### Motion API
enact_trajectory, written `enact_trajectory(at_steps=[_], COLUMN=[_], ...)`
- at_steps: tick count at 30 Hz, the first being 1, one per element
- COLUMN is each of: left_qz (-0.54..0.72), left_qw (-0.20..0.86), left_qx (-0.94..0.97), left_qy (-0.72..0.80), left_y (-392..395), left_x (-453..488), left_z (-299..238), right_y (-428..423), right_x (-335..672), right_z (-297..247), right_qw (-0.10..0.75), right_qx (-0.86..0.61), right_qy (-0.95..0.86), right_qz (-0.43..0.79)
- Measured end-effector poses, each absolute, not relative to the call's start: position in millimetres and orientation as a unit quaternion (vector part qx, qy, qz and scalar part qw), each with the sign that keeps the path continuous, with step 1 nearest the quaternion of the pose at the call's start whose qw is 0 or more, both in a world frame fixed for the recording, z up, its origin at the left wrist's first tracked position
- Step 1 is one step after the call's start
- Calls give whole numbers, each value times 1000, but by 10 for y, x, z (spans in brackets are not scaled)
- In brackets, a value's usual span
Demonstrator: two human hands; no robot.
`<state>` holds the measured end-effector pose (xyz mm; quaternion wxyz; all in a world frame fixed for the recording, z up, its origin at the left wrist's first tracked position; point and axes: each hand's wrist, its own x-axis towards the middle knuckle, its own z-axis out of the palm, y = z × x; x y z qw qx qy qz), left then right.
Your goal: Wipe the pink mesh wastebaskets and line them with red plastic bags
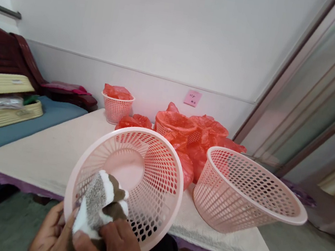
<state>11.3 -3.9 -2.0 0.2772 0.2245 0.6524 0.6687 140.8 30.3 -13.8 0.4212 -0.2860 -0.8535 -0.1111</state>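
Observation:
A pink perforated plastic basket is tilted toward me, its mouth facing the camera. My left hand grips its lower left rim. My right hand is closed on a small brown, grey and white plush toy, holding it just inside the basket's lower rim. The toy's lower part is hidden behind my fingers.
A second pink basket lies tilted on the cream-covered table. Behind stand two smaller baskets with red plastic bags. A yellow case sits on a blue surface at left. A glass door is at right.

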Motion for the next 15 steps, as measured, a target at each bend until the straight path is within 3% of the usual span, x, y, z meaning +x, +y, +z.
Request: enact_trajectory(at_steps=[5, 15], left_qz=[671, 674], left_qw=[245, 226], left_qx=[203, 243], left_qy=[670, 660], left_y=[-5, 170], left_x=[-13, -249], left_z=[8, 207], right_y=[347, 606], right_x=[1630, 2097], right_z=[-20, -26], right_qw=[413, 381], right_qx=[-200, -188], right_qy=[-872, -881], right_qz=[-171, -205])
